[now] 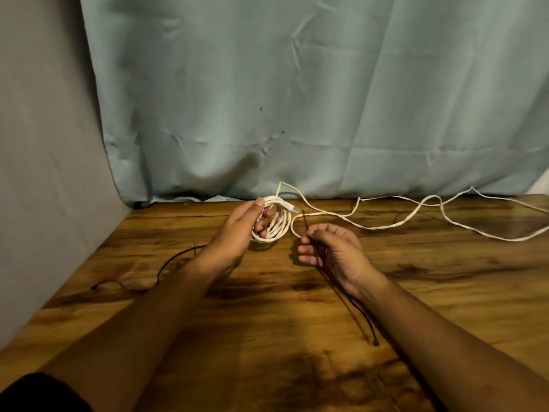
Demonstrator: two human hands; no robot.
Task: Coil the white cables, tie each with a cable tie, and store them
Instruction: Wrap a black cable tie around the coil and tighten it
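My left hand [242, 230] grips a coiled white cable [277, 226] near the back middle of the wooden table [267, 337], thumb on top and fingers through the loops. Its plug end sticks out at the coil's upper right. My right hand [329, 248] pinches thin dark cable ties [353, 310], which trail under the palm toward the front of the table. Their tip points up just right of the coil. A loose white cable [427, 217] snakes from beside the coil across the table to the right edge.
A pale green cloth [297, 99] hangs as a backdrop behind the table, with a grey wall [44, 144] on the left. Another thin dark tie [166, 267] lies curved on the table's left side, beside my left forearm.
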